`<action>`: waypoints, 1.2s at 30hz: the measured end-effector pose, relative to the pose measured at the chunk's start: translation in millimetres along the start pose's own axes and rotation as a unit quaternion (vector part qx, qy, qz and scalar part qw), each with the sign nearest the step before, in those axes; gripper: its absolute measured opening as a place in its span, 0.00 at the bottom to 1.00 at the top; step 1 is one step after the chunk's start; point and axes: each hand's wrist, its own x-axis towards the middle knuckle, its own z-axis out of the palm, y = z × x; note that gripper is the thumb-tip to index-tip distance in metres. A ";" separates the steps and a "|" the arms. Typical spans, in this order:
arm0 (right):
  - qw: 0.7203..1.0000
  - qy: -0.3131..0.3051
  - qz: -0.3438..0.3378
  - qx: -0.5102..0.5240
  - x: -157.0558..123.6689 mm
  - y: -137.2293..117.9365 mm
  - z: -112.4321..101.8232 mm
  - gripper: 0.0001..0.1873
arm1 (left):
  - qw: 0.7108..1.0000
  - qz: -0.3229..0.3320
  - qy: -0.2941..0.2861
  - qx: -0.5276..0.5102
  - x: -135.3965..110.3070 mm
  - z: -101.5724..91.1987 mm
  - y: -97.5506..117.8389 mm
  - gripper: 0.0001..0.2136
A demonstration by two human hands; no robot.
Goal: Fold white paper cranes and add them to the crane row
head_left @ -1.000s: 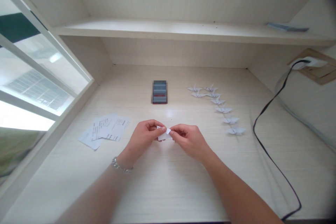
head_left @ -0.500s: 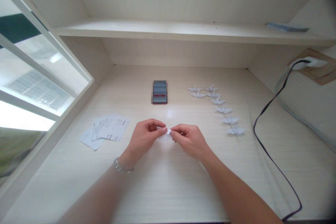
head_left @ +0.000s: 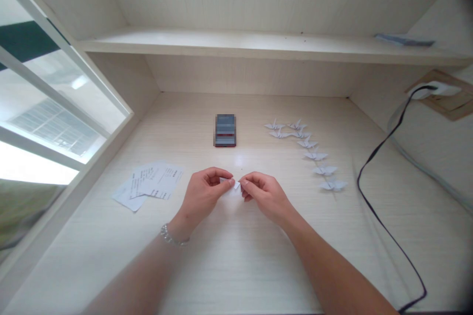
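Between my two hands, over the middle of the desk, is a small folded piece of white paper [head_left: 237, 185]. My left hand [head_left: 209, 188] pinches its left side between thumb and fingers, hiding much of it. The thumb and index finger of my right hand [head_left: 264, 193] are closed at its right edge. Folded paper cranes [head_left: 315, 156], several of them, stand in a curving row to the right of my right hand. A bracelet [head_left: 173, 236] circles my left wrist.
Printed paper slips [head_left: 158, 180] lie overlapping at the left. A phone [head_left: 225, 130] with a blurred screen lies beyond my hands. At the right, a black cable [head_left: 373, 152] runs from a wall socket [head_left: 439, 89] to the desk's front. A shelf [head_left: 236, 42] spans the back.
My right fingers have shifted slightly at the paper's right edge, and the visible white flap has changed its angle a little. My left hand stays nearly still.
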 end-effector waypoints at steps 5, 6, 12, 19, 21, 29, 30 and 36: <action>0.997 0.014 -0.012 -0.071 -1.3 -0.9 -0.1 0.09 | 1.000 0.008 -0.002 0.020 -1.4 1.3 2.2 0.10; 0.997 0.012 -0.011 -0.074 -1.3 -0.7 0.0 0.09 | 1.000 0.009 -0.004 0.022 -1.8 1.6 2.2 0.10; 1.000 -0.025 0.010 -0.012 1.2 2.0 1.3 0.08 | 1.000 0.002 -0.018 -0.001 -2.1 3.0 1.4 0.10; 0.999 -0.030 0.009 -0.025 -0.2 0.6 -0.7 0.06 | 0.997 -0.025 -0.037 -0.056 -1.9 3.1 3.8 0.09; 0.999 -0.020 -0.003 -0.035 -0.4 0.6 0.0 0.06 | 0.994 -0.037 -0.045 -0.093 -1.3 3.0 3.0 0.11; 0.999 -0.024 0.028 -0.005 -0.4 3.7 6.0 0.06 | 0.990 -0.044 -0.034 -0.128 0.5 1.3 0.8 0.12; 0.999 -0.031 0.031 -0.007 -0.7 3.2 6.2 0.07 | 0.990 -0.045 -0.035 -0.125 0.3 1.0 1.5 0.12; 0.998 -0.029 0.037 0.037 -0.7 -1.0 9.5 0.07 | 0.985 -0.064 -0.033 -0.159 0.1 2.1 2.6 0.14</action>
